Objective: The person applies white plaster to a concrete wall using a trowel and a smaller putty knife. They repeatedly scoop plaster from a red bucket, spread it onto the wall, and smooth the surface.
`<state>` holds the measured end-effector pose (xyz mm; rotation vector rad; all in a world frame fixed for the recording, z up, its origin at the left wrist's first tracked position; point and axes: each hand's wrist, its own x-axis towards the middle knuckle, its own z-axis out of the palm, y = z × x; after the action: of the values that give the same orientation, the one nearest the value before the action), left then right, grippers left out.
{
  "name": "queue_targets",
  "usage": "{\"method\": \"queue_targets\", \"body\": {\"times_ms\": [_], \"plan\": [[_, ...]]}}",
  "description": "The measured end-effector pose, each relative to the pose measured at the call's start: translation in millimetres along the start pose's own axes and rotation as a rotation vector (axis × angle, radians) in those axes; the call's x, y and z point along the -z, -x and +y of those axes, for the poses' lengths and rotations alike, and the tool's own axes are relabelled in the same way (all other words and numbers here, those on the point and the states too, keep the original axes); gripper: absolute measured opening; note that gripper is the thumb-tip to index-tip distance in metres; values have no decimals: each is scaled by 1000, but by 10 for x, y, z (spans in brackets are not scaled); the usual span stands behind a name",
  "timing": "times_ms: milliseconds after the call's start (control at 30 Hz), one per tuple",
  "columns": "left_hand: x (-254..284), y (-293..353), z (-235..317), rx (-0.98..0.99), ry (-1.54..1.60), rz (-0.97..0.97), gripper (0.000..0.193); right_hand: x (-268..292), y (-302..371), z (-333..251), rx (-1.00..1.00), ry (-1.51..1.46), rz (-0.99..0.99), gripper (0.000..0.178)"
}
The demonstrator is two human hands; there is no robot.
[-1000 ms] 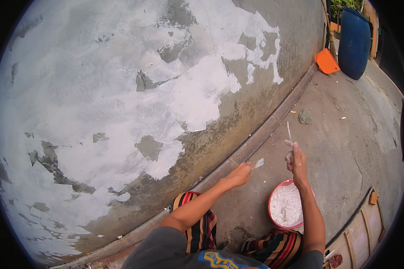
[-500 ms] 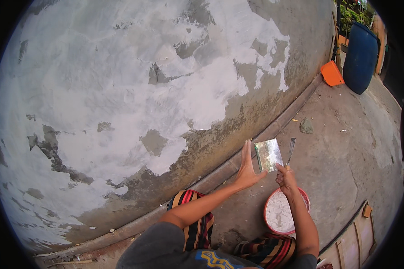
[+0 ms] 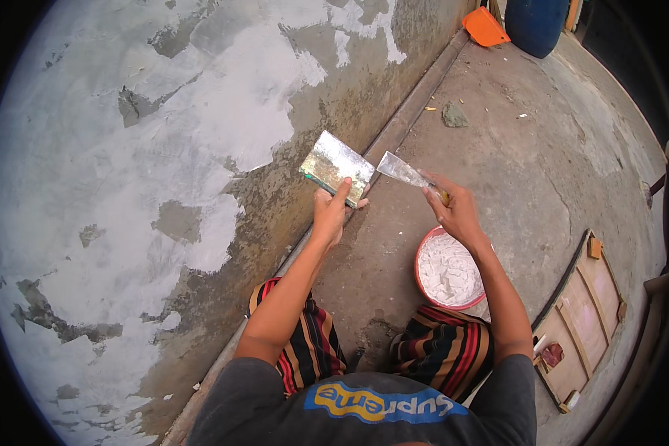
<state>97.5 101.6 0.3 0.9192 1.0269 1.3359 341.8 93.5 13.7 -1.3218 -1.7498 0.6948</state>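
My left hand (image 3: 330, 214) is closed on a wide, flat metal putty blade (image 3: 339, 160) with a green edge, my thumb lying on its shiny, smeared face. To its right, my right hand (image 3: 457, 209) grips the handle of a narrower putty knife (image 3: 403, 170). The knife's tip points left, close to the blade's right edge; whether they touch I cannot tell. Below my right hand stands a round red tub (image 3: 418, 276) of whitish putty (image 3: 450, 269). The concrete wall (image 3: 267, 186) at left carries patchy white coating, with bare grey spots.
An orange dustpan (image 3: 485, 27) and a blue barrel (image 3: 532, 26) stand at the far right. A stone (image 3: 454, 115) lies on the concrete floor (image 3: 513, 156). At lower right is a wooden-framed panel (image 3: 583, 316). A low ledge (image 3: 401, 123) runs along the wall's foot.
My left hand, spread beside the blade before, has closed on it. The blade has come away from my right hand, which keeps the putty knife, now turned leftward. The view has shifted.
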Motion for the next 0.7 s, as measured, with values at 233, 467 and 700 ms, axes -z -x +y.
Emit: {"method": "queue_targets", "body": {"times_ms": [233,467,700], "plan": [[-99,38,46,-7,55,-9,35,-72,-19,-107,-125,127,-111,31],[-91,66,-52,12,-25,-103,37,-181,-40,-247,-92,173,-4,31],[-34,32,-136,-3,-44,-45,30,-160,-85,-188,237,198,199,30]]}}
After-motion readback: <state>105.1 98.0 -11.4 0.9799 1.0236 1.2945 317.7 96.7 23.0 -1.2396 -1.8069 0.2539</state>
